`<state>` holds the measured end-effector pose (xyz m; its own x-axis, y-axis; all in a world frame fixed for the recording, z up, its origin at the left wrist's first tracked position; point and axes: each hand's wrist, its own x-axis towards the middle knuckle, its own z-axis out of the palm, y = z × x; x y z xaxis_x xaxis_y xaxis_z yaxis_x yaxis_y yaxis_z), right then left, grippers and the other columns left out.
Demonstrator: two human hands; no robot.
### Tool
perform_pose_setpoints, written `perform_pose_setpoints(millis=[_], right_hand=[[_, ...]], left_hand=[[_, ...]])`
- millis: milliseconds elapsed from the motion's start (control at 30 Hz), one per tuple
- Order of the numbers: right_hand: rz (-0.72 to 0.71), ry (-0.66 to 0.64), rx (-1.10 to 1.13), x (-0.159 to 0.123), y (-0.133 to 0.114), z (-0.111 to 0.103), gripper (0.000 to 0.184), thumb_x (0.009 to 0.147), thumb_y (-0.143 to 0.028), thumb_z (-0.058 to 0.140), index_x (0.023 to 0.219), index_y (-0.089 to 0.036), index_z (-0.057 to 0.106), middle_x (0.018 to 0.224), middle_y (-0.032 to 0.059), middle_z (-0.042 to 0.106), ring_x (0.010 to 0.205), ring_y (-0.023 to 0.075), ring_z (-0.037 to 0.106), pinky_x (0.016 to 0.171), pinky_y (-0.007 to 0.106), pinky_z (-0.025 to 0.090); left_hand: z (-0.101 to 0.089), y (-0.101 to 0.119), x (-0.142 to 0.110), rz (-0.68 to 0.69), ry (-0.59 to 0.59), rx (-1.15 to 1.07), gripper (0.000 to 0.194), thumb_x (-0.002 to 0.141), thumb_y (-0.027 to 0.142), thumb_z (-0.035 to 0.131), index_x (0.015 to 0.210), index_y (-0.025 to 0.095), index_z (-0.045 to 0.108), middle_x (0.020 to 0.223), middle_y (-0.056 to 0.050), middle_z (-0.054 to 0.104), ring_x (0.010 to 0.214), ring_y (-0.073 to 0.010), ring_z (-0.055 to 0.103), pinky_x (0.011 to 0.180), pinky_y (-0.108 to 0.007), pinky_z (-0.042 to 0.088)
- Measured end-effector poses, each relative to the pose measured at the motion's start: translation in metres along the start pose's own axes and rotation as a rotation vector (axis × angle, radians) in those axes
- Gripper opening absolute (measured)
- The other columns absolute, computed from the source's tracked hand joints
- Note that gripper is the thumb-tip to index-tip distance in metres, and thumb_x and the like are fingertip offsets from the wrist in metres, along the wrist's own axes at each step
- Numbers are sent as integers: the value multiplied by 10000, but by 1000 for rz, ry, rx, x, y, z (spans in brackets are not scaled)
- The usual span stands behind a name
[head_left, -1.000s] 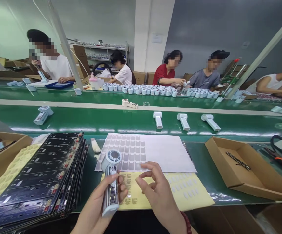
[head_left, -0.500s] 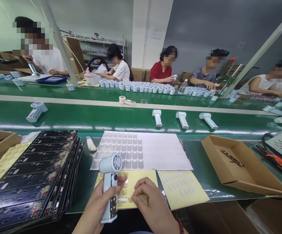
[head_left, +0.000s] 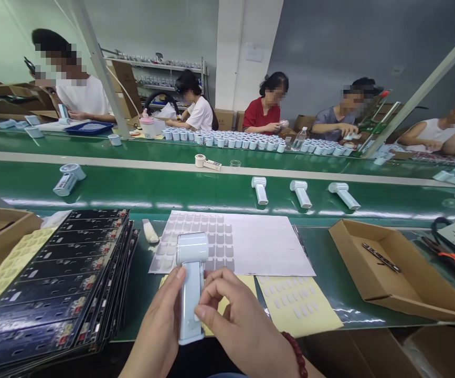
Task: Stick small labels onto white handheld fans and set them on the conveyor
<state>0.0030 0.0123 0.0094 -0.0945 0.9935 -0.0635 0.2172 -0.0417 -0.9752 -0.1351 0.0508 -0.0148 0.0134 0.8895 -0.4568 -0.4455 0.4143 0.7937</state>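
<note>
Left hand (head_left: 160,328): fingers wrapped round handheld fan (head_left: 191,286) handle.
Right hand (head_left: 235,320): fingers pinch handle's side.
Handling: light, rigid, smooth plastic; grip mid-handle.

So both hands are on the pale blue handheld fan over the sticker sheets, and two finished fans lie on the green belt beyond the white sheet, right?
Not quite: the head view shows three fans on the belt, not two. Left hand and right hand do hold the pale blue fan over the sticker sheets.

Smooth matt plastic handheld fan (head_left: 191,286)
</note>
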Motion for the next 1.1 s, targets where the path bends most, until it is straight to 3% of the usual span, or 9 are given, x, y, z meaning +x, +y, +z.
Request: perform_pose_setpoints(millis=[233,333,467,533,633,767,867,1000,1100], right_hand=[[-19,-4,-59,6,0,3,120,826,-126,648,761,-221,612,955,4,545,956,174,630,648,244,471],[-69,23,-130,7,3,7,116,830,-107,619,788,-211,590,989,16,536,897,167,632,682,267,485],[-213,78,-248,6,9,12,92,851,-122,559,820,-208,553,1015,31,537,704,120,556,561,252,424],[-258,111,-155,4,12,13,75,867,-158,555,820,-216,558,988,26,542,704,121,551,523,233,400],[-280,197,65,1,17,12,46,885,-276,607,877,-239,582,1014,24,545,762,132,570,516,219,419],[-252,238,79,1,25,11,474,710,-327,844,1108,-287,590,1094,10,558,724,125,521,554,244,441],[-88,172,231,6,29,7,714,668,-295,894,1284,-340,537,1210,16,565,736,116,528,572,243,469],[-7,93,532,12,34,-6,703,784,-537,777,1377,-330,461,1363,82,516,697,110,568,460,229,495],[-25,138,469,10,39,-9,681,891,-612,624,1449,-297,393,1447,132,493,880,172,649,630,304,581]], left_hand=[[4,5,-1,-93,10,-65,693,653,474,865,1247,193,647,1252,-79,707,1279,-298,557,1079,-386,440],[6,5,-2,-104,43,-100,545,746,384,816,1225,175,658,1216,-80,719,1258,-268,574,1087,-352,428],[13,9,-2,-128,83,-107,307,827,225,734,1123,147,712,1117,-99,745,1157,-259,643,981,-329,515],[15,12,-3,-161,84,-117,265,839,196,708,1098,144,728,1079,-102,753,1103,-264,672,939,-339,545],[12,13,-5,-200,-23,-139,278,840,251,708,1097,148,740,1093,-113,753,1079,-284,682,913,-361,565],[4,12,-8,-157,-195,-103,478,730,236,807,1197,196,712,1192,-96,731,1165,-305,642,938,-340,549],[2,13,-11,-177,-243,-123,542,661,189,845,1189,211,721,1193,-101,735,1237,-346,601,999,-390,532],[6,17,-13,-197,-192,-199,441,660,146,810,1094,201,758,1265,-98,708,1279,-347,573,1055,-413,509],[11,12,-11,-149,-160,-210,434,693,168,788,1123,201,740,1295,-97,693,1298,-314,561,1069,-380,495]])
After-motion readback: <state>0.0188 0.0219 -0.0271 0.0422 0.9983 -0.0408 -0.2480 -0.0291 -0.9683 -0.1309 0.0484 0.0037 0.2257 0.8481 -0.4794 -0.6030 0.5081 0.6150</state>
